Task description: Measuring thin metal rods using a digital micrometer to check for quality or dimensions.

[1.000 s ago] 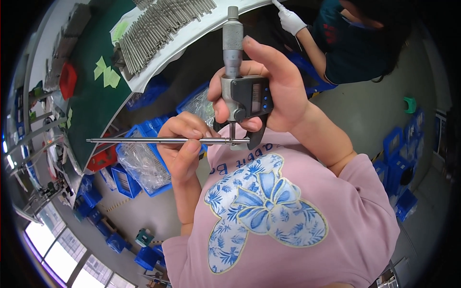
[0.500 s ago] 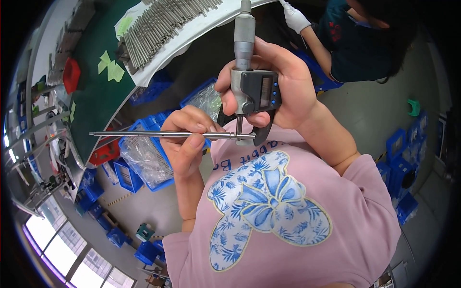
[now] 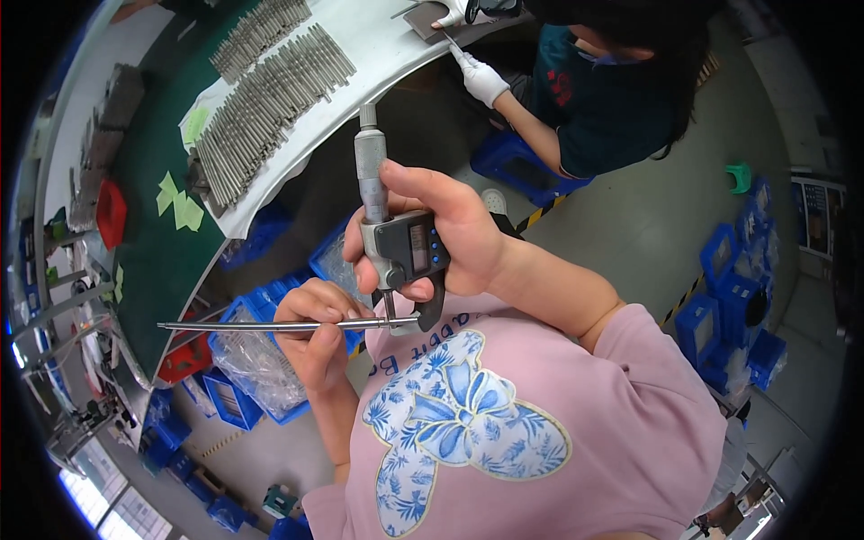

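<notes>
My right hand (image 3: 454,225) is closed around a digital micrometer (image 3: 389,241), its thimble pointing up and the thumb lying along the sleeve. My left hand (image 3: 317,335) pinches a long, thin metal rod (image 3: 243,326) between thumb and fingers. The rod lies almost level, and its right end sits in the micrometer's jaw gap, between spindle and anvil. Whether both jaw faces touch the rod is too small to tell. Both hands are held in front of my pink shirt, off the table.
On the green table (image 3: 148,256), a white sheet (image 3: 315,135) bears rows of metal rods (image 3: 270,112). Blue crates with clear bags (image 3: 261,360) and red bins (image 3: 184,357) stand left of my hands. A co-worker's white-gloved hand (image 3: 484,81) works at the far right table edge.
My view has shifted, so hands, micrometer and rod appear lower and further left, and more of the table and co-worker shows. The rod end stays in the micrometer's gap; both grips look the same.
</notes>
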Motion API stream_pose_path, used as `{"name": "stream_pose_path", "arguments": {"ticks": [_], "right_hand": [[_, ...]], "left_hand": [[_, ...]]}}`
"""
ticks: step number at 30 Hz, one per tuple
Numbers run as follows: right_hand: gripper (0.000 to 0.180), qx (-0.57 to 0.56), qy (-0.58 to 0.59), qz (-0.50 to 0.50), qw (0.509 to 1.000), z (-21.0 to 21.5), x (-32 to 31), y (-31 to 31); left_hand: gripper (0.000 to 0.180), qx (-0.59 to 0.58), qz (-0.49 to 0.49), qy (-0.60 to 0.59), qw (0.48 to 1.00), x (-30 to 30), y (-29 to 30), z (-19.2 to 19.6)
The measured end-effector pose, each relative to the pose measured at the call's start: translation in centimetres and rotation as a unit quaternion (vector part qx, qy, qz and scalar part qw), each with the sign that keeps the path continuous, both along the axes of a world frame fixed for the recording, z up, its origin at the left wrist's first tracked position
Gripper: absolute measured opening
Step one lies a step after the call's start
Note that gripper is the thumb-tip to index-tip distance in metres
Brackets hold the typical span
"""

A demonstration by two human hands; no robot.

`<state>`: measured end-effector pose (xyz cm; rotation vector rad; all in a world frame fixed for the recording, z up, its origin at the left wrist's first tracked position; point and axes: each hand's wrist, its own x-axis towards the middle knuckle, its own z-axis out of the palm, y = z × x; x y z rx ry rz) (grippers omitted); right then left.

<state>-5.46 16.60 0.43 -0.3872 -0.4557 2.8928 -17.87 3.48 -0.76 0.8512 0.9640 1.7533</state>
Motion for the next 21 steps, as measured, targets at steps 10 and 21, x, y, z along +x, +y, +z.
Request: {"name": "stream_pose_path", "arguments": {"ticks": [10,21], "right_hand": [[0.051,0.124,-0.059,-0.059,0.989,-1.0,-0.8,1.0],[0.019,0.298,-0.214,-0.126,0.922,-6.9,-4.6,0.6]], "left_hand": [[0.019,-0.068,0.022,-0.053,0.996,-1.8,-0.2,1.0],[0.016,-0.274,-0.104,-0.210,0.933,-6.4,-9.2,1.5]]}}
